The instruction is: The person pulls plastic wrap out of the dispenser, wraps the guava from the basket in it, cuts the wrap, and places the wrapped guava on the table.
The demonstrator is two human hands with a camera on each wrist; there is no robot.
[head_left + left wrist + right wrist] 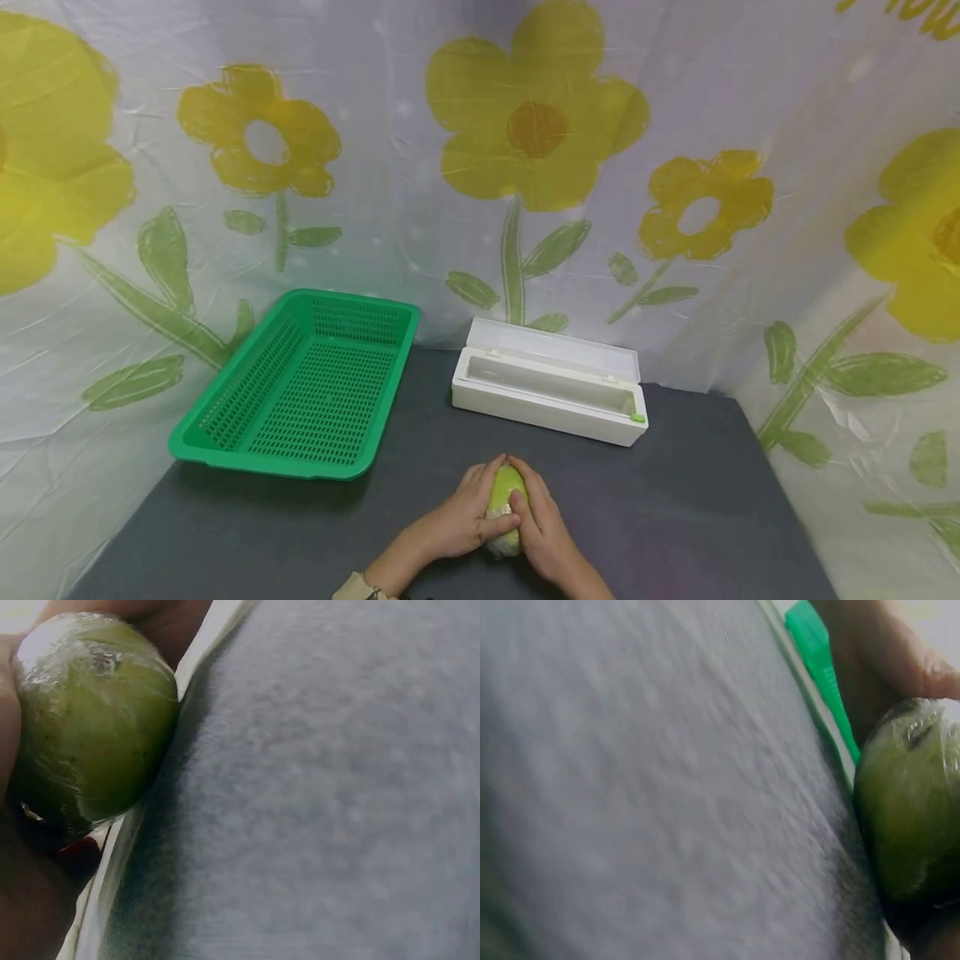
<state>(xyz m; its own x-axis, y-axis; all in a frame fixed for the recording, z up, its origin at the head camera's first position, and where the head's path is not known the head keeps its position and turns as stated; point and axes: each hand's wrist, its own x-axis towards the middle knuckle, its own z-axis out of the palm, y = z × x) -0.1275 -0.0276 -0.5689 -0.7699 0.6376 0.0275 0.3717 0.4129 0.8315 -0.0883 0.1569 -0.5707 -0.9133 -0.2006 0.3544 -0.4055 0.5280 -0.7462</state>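
Between my two hands is a green fruit (508,482) in clear cling film, near the front of the dark table. My left hand (467,515) holds its left side, with the thumb lying across the front. On the other side, my right hand (546,527) holds it, thumb on top and fingers round the far edge. Both wrist views show the film shiny and wrinkled over the fruit (97,727), with a dark spot under it near the upper end. In the right wrist view part of the fruit (915,810) runs out of frame.
A green plastic basket (396,367) with slotted walls stands at the left back. Behind the hands, to the right, is a long white cling film box (540,408), its lid (555,348) raised and a small green slider (637,417) at its right end. A flower-printed curtain (375,208) surrounds the table.
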